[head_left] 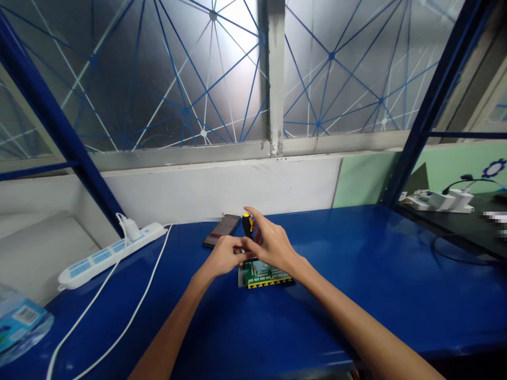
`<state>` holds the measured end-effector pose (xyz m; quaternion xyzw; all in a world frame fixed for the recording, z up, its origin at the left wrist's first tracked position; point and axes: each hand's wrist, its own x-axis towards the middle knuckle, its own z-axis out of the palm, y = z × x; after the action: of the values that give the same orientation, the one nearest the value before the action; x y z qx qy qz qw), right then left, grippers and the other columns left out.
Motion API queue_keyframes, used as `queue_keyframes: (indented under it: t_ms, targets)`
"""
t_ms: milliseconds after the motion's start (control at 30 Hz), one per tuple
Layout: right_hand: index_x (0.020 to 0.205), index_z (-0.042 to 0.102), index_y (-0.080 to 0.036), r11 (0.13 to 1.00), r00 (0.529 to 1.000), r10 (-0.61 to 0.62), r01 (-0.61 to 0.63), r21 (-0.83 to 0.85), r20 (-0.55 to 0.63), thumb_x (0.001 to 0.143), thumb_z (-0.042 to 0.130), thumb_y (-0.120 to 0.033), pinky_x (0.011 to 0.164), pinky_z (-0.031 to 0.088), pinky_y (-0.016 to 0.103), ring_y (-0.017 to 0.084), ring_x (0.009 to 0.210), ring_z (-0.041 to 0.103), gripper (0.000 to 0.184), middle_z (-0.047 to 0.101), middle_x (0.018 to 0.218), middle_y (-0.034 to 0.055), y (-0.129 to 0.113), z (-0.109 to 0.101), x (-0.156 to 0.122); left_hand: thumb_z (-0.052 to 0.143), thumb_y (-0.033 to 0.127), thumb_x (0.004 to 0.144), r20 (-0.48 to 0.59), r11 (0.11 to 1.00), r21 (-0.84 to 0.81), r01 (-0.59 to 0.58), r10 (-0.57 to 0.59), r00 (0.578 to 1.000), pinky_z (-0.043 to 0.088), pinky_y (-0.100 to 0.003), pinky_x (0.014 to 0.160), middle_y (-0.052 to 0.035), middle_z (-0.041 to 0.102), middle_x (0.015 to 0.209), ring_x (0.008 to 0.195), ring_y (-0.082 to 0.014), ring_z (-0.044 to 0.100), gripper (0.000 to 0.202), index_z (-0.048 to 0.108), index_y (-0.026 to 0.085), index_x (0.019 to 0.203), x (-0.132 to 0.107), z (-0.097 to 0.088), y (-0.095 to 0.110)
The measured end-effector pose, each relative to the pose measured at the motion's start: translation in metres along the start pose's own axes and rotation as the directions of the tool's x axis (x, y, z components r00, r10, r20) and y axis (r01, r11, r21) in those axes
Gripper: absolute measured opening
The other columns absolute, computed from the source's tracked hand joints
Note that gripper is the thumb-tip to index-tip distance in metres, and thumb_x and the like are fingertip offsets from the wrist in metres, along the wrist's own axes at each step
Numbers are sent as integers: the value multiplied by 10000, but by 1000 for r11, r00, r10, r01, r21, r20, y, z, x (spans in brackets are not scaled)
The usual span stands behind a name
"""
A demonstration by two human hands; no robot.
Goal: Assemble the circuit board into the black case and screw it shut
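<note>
A screwdriver (247,225) with a black and yellow handle stands almost upright above a green circuit board (263,275). My right hand (275,244) curves round the handle from the right. Its index finger is raised past the handle's top, and the thumb lies low, close to my left hand. The other fingers are in shadow behind the handle. My left hand (226,254) pinches with its fingertips low by the shaft, over the board's rear left part; what lies between them is hidden. Yellow edging runs along the board's front, and my hands cover its rear.
Behind my hands, a dark phone (222,230) lies on the blue table (340,264). To the left are a white power strip (113,255) with its cable and a clear plastic bottle (21,324). Chargers (447,199) sit on a black table at right.
</note>
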<state>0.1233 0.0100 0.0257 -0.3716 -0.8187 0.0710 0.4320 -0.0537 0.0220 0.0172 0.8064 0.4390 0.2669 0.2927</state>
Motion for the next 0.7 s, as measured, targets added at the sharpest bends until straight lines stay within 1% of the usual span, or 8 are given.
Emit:
queue_keyframes:
  t_ms: [67,200,333,433,533,600,700]
  targets:
    - [1454,279,-212,1000,1000,0,0,-8,-8,841,513,-305,653,460,318,175,698,601,662,660,996,74,0,1,0,608,207,745,0,1000,-13,-4,4,1000,369,-206,513,13,601,556,511,-116,515,135,665,119,660,0,1,-1]
    - [1458,269,-214,1000,999,-9,8,-5,-38,825,512,-334,678,462,333,189,750,621,688,647,1053,83,-1,0,-1,596,201,735,6,999,-42,-1,1,1000,383,-207,524,4,615,587,537,-122,522,127,656,122,656,1,0,-1]
    - [1465,268,-206,1000,999,-23,23,5,-27,831,470,-294,695,464,337,193,759,621,672,659,1000,66,-1,-1,-2,587,180,718,46,999,-40,13,-12,999,373,-205,518,-2,620,569,519,-118,526,131,662,119,631,1,-1,1]
    - [1465,290,-207,999,999,-33,33,14,-25,843,440,-253,688,462,325,184,738,612,642,660,955,56,-1,-1,-2,609,191,699,14,999,-49,19,-18,1000,369,-210,513,-9,626,558,521,-127,534,121,676,111,637,1,0,0]
    - [1457,319,-196,999,998,-42,42,11,-39,859,448,-263,679,455,315,180,720,608,616,662,892,52,-1,0,-1,629,231,706,-22,999,-38,30,-31,999,366,-214,508,-13,623,539,514,-133,537,150,684,105,646,1,0,-2]
    - [1451,334,-193,999,998,-36,36,-4,-43,865,472,-289,658,445,309,181,715,609,609,666,868,49,-2,0,-1,624,251,722,-18,999,-25,33,-33,999,366,-215,512,-15,621,531,517,-134,537,185,674,107,616,1,0,-2]
    - [1455,325,-200,999,999,-27,25,-37,-45,874,486,-327,643,434,311,190,725,620,617,674,851,43,-3,-1,-2,608,237,727,-4,1000,-6,5,-5,1000,366,-210,522,-16,635,564,547,-133,535,200,660,115,579,1,-1,0]
